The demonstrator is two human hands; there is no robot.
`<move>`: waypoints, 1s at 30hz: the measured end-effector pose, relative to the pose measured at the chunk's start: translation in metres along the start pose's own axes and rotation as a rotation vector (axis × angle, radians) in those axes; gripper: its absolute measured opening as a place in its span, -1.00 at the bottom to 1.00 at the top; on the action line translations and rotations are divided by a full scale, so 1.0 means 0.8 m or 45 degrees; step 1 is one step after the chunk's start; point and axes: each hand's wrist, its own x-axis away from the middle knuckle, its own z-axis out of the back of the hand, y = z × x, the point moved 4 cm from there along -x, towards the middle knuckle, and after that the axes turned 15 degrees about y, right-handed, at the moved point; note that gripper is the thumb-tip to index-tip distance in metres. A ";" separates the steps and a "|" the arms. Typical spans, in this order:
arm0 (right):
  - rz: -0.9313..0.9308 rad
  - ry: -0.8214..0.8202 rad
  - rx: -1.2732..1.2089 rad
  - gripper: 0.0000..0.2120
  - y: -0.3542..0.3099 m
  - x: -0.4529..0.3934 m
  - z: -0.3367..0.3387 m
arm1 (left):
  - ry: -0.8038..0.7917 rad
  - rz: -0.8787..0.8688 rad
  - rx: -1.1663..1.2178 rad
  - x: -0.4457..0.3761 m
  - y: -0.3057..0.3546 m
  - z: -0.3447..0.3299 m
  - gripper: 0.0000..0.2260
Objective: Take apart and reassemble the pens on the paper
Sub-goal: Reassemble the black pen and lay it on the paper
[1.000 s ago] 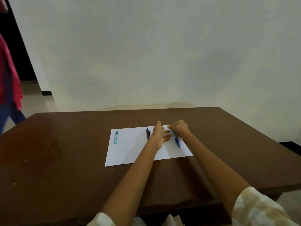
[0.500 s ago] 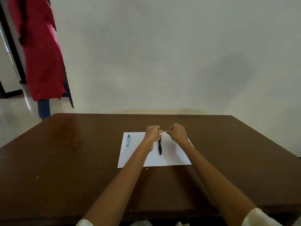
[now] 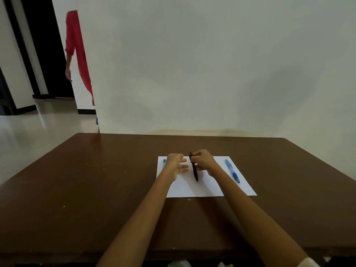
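A white sheet of paper (image 3: 200,189) lies on the brown table (image 3: 96,180). My right hand (image 3: 205,160) grips a black pen (image 3: 194,170) near its upper end and holds it tilted over the middle of the paper, tip pointing toward me. My left hand (image 3: 176,163) hovers just left of the pen with its fingers spread and relaxed, holding nothing. A blue pen (image 3: 232,170) lies on the right part of the paper. A small teal pen (image 3: 164,163) lies near the paper's left edge, partly hidden behind my left hand.
A pale wall stands right behind the table's far edge. At the far left a person in a red top (image 3: 77,54) stands by a dark doorway. Shiny floor lies left of the table.
The black pen passed from my left hand to my right hand, and my left hand opened. The blue pen, let go by my right hand, lies on the paper's right side. The view shifted.
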 end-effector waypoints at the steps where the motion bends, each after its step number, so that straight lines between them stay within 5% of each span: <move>1: -0.033 -0.036 -0.148 -0.89 -0.004 0.004 0.000 | -0.016 0.012 0.015 0.000 0.001 -0.001 -0.67; 13: -0.029 -0.335 -0.423 -0.80 -0.027 0.019 -0.010 | -0.068 -0.006 0.196 -0.017 -0.006 0.010 -0.80; 21: -0.128 -0.148 -0.470 -0.79 -0.035 0.005 -0.007 | -0.188 -0.076 0.121 -0.015 0.003 0.010 -0.76; 30: -0.448 -0.253 -0.771 -0.87 -0.030 -0.007 -0.006 | -0.371 -0.042 0.128 -0.012 0.004 0.008 -0.76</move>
